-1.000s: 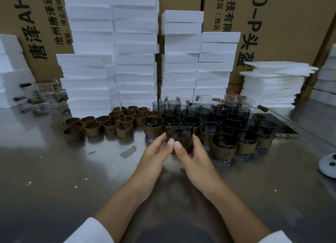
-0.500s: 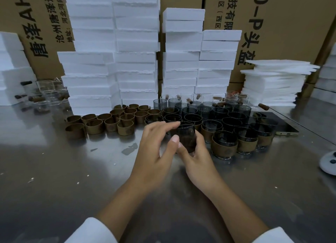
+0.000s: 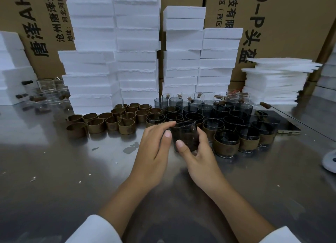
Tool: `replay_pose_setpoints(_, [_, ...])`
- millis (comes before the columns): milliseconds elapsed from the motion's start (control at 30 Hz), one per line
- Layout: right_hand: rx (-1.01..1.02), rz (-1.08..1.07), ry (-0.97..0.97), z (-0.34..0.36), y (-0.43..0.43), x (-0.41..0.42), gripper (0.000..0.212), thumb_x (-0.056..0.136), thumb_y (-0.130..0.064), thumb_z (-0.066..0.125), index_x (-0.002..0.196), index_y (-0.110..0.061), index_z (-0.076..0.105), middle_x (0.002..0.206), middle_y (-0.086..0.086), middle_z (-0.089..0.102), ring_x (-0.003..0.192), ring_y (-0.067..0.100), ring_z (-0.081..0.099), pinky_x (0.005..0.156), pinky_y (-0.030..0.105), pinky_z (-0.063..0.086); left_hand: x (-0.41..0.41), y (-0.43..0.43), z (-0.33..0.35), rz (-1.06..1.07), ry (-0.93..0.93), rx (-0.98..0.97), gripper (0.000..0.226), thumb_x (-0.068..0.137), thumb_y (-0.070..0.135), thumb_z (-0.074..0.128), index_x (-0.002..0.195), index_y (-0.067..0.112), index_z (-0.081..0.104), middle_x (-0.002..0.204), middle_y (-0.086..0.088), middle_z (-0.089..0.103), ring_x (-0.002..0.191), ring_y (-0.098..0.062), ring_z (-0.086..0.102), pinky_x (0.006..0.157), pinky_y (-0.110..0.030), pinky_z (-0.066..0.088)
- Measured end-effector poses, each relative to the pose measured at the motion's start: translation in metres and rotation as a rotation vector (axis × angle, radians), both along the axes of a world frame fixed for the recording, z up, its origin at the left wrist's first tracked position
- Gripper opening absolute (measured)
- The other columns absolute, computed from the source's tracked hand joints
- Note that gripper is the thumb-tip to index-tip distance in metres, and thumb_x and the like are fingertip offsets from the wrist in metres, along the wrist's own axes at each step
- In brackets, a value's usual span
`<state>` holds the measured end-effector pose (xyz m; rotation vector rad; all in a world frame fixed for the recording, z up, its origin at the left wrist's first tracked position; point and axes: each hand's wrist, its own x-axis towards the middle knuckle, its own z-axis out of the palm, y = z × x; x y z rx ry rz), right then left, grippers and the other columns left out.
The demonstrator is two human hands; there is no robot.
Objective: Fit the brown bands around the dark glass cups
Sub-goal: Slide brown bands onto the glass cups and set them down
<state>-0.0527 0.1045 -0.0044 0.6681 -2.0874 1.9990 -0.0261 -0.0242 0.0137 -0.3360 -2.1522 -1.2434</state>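
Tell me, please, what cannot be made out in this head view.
All head view.
Held cup: its base, partly hidden by the right hand.
Left hand: grip or mere touch on the rim, unclear.
White object: cut off by the right edge.
Clear glasses, far left: too blurred to count.
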Motion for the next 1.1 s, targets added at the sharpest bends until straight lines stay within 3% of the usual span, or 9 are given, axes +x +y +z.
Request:
replay_pose_setpoints(133, [-0.016, 0.035, -0.044, -0.001, 0.000, 0.003, 0.049, 0.074, -0.046, 0.063, 0.118, -0.043, 0.041, 0.109, -0.022, 0.060, 0.106, -0.010, 0.056, 0.095, 0.019, 0.046, -0.002, -0.002, 0.000, -0.005, -0.018, 0.014, 0.030, 0.096, 0.047, 0.024, 0.113, 0.053, 0.048, 0.112, 0.054, 0.042, 0.117, 0.018, 0.039, 0.090, 0.002, 0.025])
replay_pose_setpoints(300, [0.054, 0.043, -0.036, -0.004, 0.000, 0.003, 0.054, 0.088, -0.022, 0.068, 0.130, -0.033, 0.038, 0.114, -0.018, 0.059, 0.106, -0.011, 0.056, 0.090, 0.012, 0.044, -0.008, -0.005, 0.000, -0.061, -0.079, 0.080, 0.039, 0.094, 0.053, 0.023, 0.119, 0.048, 0.052, 0.115, 0.038, 0.054, 0.123, 0.007, 0.044, 0.100, -0.013, 0.033])
replay_pose_setpoints(467, [0.087, 0.077, -0.025, -0.004, -0.001, 0.004, 0.056, 0.088, -0.019, 0.069, 0.132, -0.033, 0.038, 0.118, -0.023, 0.057, 0.113, -0.011, 0.052, 0.095, 0.013, 0.042, -0.010, -0.009, 0.004, -0.080, -0.076, 0.142, 0.037, 0.093, 0.051, 0.023, 0.114, 0.049, 0.054, 0.111, 0.024, 0.063, 0.119, 0.001, 0.051, 0.097, -0.012, 0.036])
replay_pose_setpoints(833, [0.102, 0.108, -0.014, -0.002, -0.006, 0.005, 0.049, 0.088, -0.019, 0.069, 0.114, -0.047, 0.039, 0.107, -0.042, 0.054, 0.113, -0.016, 0.049, 0.091, 0.004, 0.038, -0.003, -0.002, 0.016, -0.071, 0.068, -0.029, 0.045, 0.094, 0.048, 0.023, 0.116, 0.037, 0.060, 0.117, 0.015, 0.061, 0.122, -0.008, 0.050, 0.105, -0.040, 0.037])
replay_pose_setpoints(1000, [0.092, 0.059, -0.014, -0.005, -0.007, 0.003, 0.051, 0.086, -0.022, 0.070, 0.115, -0.049, 0.038, 0.121, -0.024, 0.056, 0.118, -0.008, 0.051, 0.099, 0.014, 0.043, -0.003, 0.002, 0.011, -0.083, 0.154, -0.024, 0.035, 0.097, 0.038, 0.028, 0.109, 0.038, 0.061, 0.111, 0.021, 0.060, 0.118, -0.012, 0.053, 0.101, -0.047, 0.040])
replay_pose_setpoints(1100, [0.096, 0.039, -0.020, -0.006, -0.008, 0.004, 0.051, 0.086, -0.020, 0.071, 0.115, -0.047, 0.038, 0.121, -0.018, 0.057, 0.114, -0.007, 0.053, 0.095, 0.014, 0.045, -0.004, 0.005, 0.008, -0.094, 0.216, 0.017, 0.033, 0.097, 0.032, 0.032, 0.104, 0.034, 0.064, 0.106, 0.022, 0.063, 0.112, -0.012, 0.056, 0.095, -0.048, 0.044])
